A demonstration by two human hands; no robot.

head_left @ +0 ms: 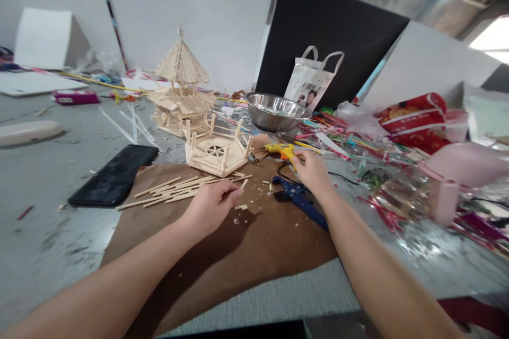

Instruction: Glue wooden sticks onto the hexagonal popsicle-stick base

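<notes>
My left hand [212, 204] is closed in a pinch on a short wooden stick [243, 184], held just above the brown paper sheet [246, 254]. My right hand [312, 169] reaches forward and wraps round the handle of a yellow glue gun [280, 149] that lies on the table. Just ahead of both hands stands a low hexagonal stick frame [217, 151], and behind it a taller stick pavilion [181, 92] with a pointed roof. Loose wooden sticks [170, 190] lie on the paper to the left of my left hand. Blue-handled cutters [300, 198] rest under my right wrist.
A black phone [115, 176] lies left of the paper. A steel bowl [278, 111] and a white bag [312, 82] stand behind the glue gun. Colourful packets and plastic wrappers [397, 169] crowd the right side. White and black boards lean at the back.
</notes>
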